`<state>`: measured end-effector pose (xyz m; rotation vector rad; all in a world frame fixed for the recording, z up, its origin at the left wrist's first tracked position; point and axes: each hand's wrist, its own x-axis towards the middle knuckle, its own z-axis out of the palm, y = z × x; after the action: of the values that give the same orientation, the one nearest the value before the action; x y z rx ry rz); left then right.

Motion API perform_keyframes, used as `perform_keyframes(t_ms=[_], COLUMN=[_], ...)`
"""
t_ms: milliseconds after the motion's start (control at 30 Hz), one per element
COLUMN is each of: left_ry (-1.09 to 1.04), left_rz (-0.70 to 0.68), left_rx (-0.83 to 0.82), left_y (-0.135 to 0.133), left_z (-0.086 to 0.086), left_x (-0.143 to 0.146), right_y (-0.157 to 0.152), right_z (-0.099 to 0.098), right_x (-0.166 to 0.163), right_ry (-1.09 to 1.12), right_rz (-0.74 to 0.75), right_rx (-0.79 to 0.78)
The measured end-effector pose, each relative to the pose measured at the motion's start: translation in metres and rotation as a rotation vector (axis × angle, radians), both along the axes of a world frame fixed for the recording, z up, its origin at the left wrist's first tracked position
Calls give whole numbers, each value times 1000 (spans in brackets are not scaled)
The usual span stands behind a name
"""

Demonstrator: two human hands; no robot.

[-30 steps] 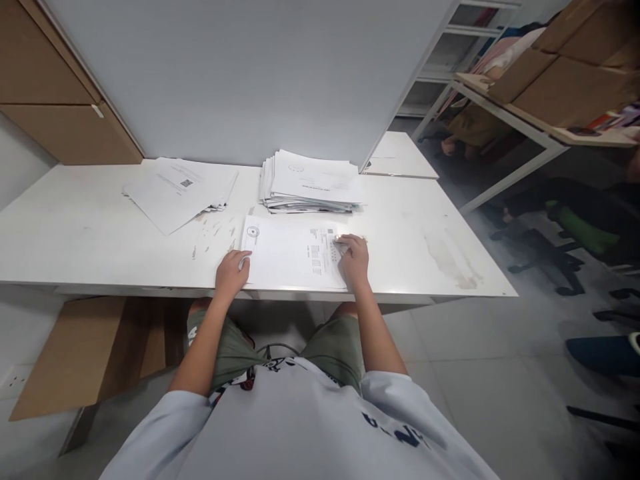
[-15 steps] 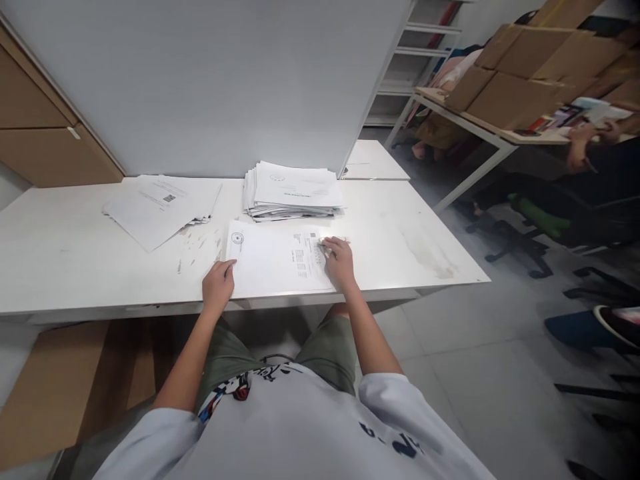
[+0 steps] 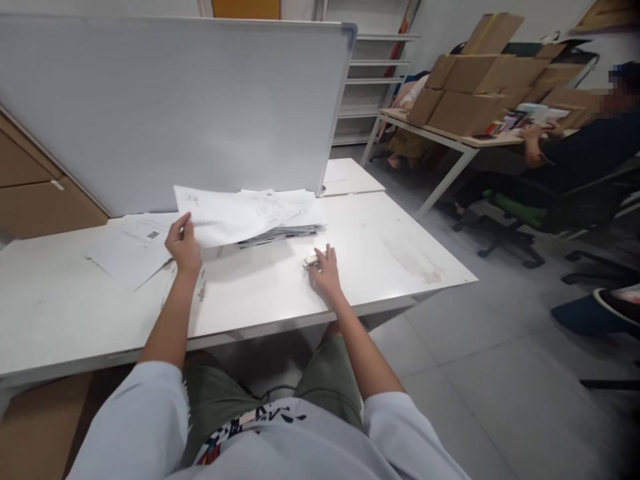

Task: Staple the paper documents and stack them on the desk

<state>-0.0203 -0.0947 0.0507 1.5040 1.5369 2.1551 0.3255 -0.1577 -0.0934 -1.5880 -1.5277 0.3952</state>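
My left hand (image 3: 184, 245) pinches the left edge of a printed paper sheet (image 3: 220, 217), which is lifted and curved in the air. Its right part overlaps the stack of papers (image 3: 287, 233) at the foot of the whiteboard. Low over the white table (image 3: 270, 293), my right hand (image 3: 325, 273) has its fingers around a small pale metallic stapler (image 3: 313, 260). Loose papers (image 3: 133, 250) lie fanned out beyond and to the left of my left hand, one showing a dark square code.
A whiteboard (image 3: 175, 113) stands upright along the table's back edge. Cardboard boxes (image 3: 50, 207) are at the left. To the right, a seated person (image 3: 590, 147) works at another table (image 3: 450, 140) piled with boxes. Office chair legs (image 3: 515, 247) stand on the floor.
The sheet has been raised from the table and carried forward and left to over the stack by my left hand. My right hand has come off the sheet, keeping the stapler. My view has tilted up.
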Motion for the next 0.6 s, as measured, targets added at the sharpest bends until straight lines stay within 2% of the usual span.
perform_keyframes(t_ms=[167,300,433,600], left_ry=[25,143,206,289], left_rz=[-206,-145,-84,-13], left_rx=[-130,-408,-660,-698], left_y=[76,117,131,114], left_z=[-16,-30,-45,-54], left_x=[53,74,78,74], right_y=[-1,-1,-2,-4], right_z=[4,6,4,-5], right_x=[-1,-3,0,5], right_ry=[18,32,31,40], right_rz=[-18,-30,-59,-49], right_rx=[-3,1,-8,17])
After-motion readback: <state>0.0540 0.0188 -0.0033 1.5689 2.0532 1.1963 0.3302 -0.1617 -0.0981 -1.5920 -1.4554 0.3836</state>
